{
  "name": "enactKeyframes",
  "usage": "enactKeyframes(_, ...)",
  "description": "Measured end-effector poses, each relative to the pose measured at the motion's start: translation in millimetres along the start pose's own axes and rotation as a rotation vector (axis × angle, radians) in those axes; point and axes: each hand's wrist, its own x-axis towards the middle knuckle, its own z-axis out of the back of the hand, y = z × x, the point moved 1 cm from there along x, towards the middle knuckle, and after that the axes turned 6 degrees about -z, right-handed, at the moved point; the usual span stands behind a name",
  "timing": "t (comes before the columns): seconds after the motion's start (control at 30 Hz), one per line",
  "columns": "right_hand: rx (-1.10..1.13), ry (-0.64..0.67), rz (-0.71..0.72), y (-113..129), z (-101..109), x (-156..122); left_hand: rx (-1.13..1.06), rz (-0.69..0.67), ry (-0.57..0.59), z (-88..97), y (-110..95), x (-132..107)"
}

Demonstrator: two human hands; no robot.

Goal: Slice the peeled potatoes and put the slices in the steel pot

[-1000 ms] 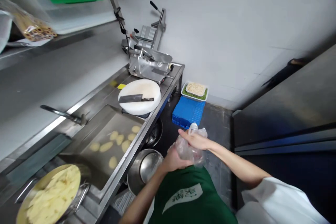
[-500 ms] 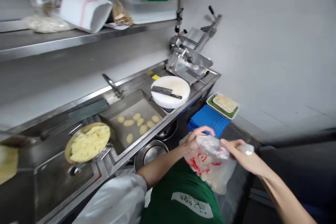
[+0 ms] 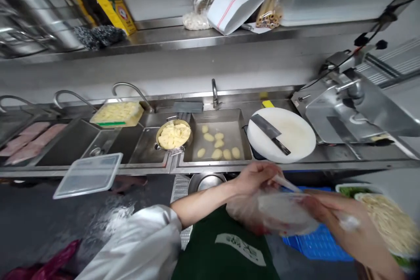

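A clear plastic bag (image 3: pixel 278 214) with red print hangs in front of my green apron (image 3: pixel 226 249). My left hand (image 3: pixel 254 177) is closed on the bag's top edge near the counter front. My right hand (image 3: pixel 328 210) is smeared by motion; it grips the bag's other side. Beyond them on the steel counter lies a white round cutting board (image 3: pixel 288 140) with a cleaver (image 3: pixel 269 132) on it. Whole peeled potatoes (image 3: pixel 218 145) sit in the sink basin (image 3: pixel 243 140). A round bowl of cut potato (image 3: pixel 173 134) stands to its left.
A meat slicer (image 3: pixel 351 105) stands at the counter's right end. A clear lid (image 3: pixel 88 175) sits on the counter's front edge at left. A tray of potato slices (image 3: pixel 116 113), taps and a cluttered shelf (image 3: pixel 197 35) lie behind. Blue crates (image 3: pixel 315 245) and a noodle tray (image 3: pixel 387 218) are on the floor at right.
The view has swung left, so the counter now runs straight across. Both hands keep hold of the bag, which now stretches between them, the right hand further right.
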Motion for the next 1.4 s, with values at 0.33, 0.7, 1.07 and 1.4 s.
enactKeyframes(0.33, -0.616, -0.195, 0.467, -5.9, 35.0, 125.3, 0.18, -0.199, -0.243, -3.9, -29.3, 86.1)
enactKeyframes(0.7, -0.688, -0.016, 0.54, -42.7, 11.7, 221.9, 0.537, -0.026, -0.122, 65.3, 9.9, 133.3)
enactKeyframes(1.07, -0.345, 0.718, 0.427, -64.4, 30.5, 248.4, 0.398, 0.073, -0.309, 101.3, 52.2, 120.2)
enactKeyframes(1.4, -0.495, 0.919, 0.44, -74.3, 24.0, 250.7, 0.697, 0.249, 0.077, 100.0, 43.3, 122.9)
